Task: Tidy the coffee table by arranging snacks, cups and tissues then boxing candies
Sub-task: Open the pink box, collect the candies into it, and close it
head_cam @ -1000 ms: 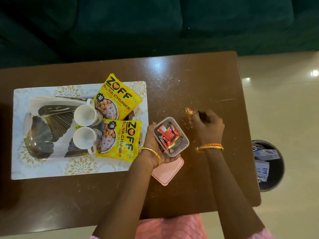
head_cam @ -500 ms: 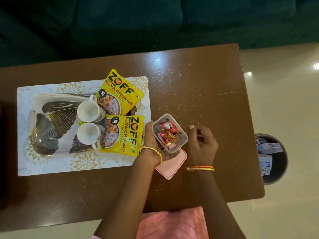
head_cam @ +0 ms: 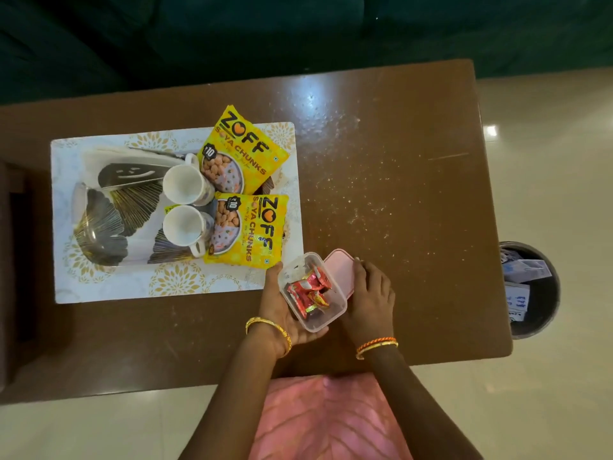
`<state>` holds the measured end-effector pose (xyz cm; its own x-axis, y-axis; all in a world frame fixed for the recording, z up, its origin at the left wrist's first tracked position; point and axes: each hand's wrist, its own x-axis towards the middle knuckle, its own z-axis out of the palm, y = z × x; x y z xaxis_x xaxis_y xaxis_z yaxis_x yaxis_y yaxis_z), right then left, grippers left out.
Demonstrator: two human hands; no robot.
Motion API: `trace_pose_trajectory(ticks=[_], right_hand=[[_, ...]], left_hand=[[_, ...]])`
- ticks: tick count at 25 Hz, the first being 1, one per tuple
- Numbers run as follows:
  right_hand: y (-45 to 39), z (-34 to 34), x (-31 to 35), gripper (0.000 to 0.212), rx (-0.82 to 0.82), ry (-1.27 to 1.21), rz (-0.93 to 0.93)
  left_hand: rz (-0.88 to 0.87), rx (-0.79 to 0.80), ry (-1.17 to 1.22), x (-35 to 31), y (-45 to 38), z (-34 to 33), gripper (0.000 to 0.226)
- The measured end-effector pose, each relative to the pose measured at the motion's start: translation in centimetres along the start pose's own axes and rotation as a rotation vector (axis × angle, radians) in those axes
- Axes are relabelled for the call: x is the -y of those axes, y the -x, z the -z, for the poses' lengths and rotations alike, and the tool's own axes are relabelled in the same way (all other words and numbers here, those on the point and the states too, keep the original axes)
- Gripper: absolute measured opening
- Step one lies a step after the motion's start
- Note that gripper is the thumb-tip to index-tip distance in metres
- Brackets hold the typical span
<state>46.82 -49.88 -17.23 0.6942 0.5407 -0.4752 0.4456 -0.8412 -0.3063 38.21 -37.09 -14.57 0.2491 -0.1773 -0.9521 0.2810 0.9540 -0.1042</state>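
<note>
My left hand (head_cam: 282, 313) cradles a clear plastic box (head_cam: 331, 315) from below and the left; red-wrapped candies (head_cam: 308, 290) lie inside it. My right hand (head_cam: 371, 297) grips a pink lid (head_cam: 340, 270), tilted against the box's right side. On the patterned white mat (head_cam: 109, 290) to the left stand two white cups (head_cam: 185, 207), two yellow soya chunks packets (head_cam: 247, 194) and a dark fan-patterned tissue holder (head_cam: 112, 210).
The brown coffee table (head_cam: 414, 161) carries scattered crumbs right of the mat. A dark bin (head_cam: 537, 320) with paper in it stands on the floor off the table's right edge. A dark green sofa (head_cam: 232, 34) runs along the far side.
My right hand dropped the last candy into the box, then took up the pink lid from under the box and brought it beside the box. The box moved nearer to me.
</note>
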Motion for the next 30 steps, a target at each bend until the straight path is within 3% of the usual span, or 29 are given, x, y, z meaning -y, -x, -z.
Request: trace_pose_trajectory(ticks=[3,5,7,10,12,14,24,30], right_hand=[[-0.5,0.3,-0.1,0.077,0.031,-0.248,-0.142],[-0.7,1.5,-0.9,0.052,-0.012,-0.456,-0.159],[0.5,3.1,-1.3,0.024,-0.204,-0.571,-0.017],[4.2,4.2,-1.2,0.025,-0.307,-0.663,0.372],[6.7,3.4,-1.5,0.026,-0.259,-0.532,0.583],[8.5,2.0,-2.3,0.023,-0.172,-0.389,0.679],[11.3,0.6,-2.2,0.041,0.161,-0.280,0.766],[12.1,-0.4,-1.3,0.027,0.254,-0.386,0.660]], left_hand=[[0.039,0.053,0.083,1.7,-0.4,0.9,0.078],[0.013,0.102,0.148,2.6,-0.4,0.9,0.070],[0.001,0.059,0.071,3.7,-0.4,1.1,0.070],[-0.010,0.012,0.006,5.4,0.1,1.2,0.075],[-0.046,0.071,0.052,6.6,0.7,1.0,0.066],[-0.069,0.066,0.057,7.5,1.3,1.1,0.056],[-0.006,-0.050,0.111,10.9,2.8,4.9,0.062],[0.003,-0.073,0.126,10.2,3.5,7.7,0.073]])
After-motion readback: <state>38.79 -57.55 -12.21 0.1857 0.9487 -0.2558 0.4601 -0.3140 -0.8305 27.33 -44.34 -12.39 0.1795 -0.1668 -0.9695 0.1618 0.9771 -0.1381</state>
